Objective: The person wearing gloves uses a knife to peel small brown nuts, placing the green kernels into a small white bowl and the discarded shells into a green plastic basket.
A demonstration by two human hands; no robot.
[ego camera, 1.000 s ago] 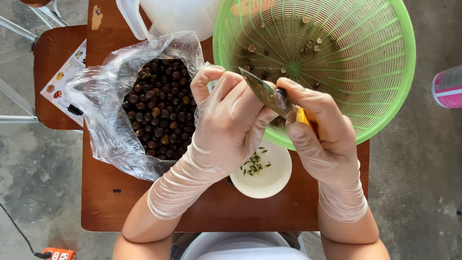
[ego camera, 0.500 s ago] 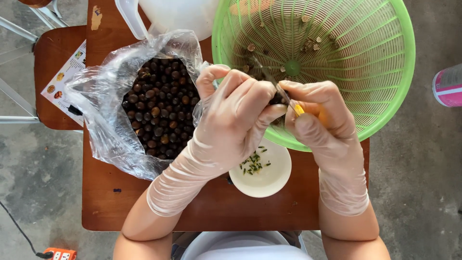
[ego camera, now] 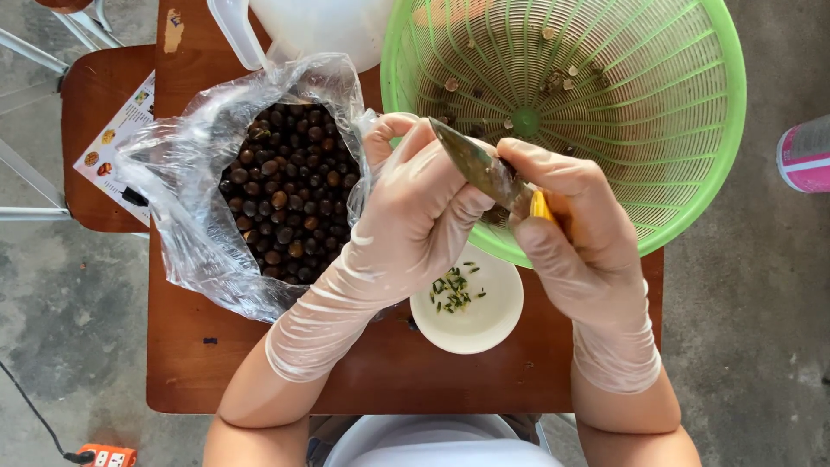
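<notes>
Both my hands wear thin clear gloves and meet over the near rim of a green plastic basket (ego camera: 692,173). My right hand (ego camera: 579,233) grips a small knife (ego camera: 484,169) with a yellow handle, its blade pointing up and left across my left hand (ego camera: 415,216). My left hand's fingers are curled shut around something small that I cannot see. A clear plastic bag (ego camera: 199,225) of dark brown round seeds (ego camera: 290,190) lies open just left of my left hand. Under my hands stands a small white bowl (ego camera: 484,320) with green bits inside.
All this rests on a small brown wooden table (ego camera: 389,372). A white plastic jug (ego camera: 320,26) stands at the back. Several cut pieces lie inside the basket. A printed leaflet (ego camera: 121,138) lies on a chair at left; a pink can (ego camera: 808,156) stands on the concrete floor at right.
The knife blade has swung back up and left across my left hand after dipping lower half a second ago. My hands stay over the basket's near rim.
</notes>
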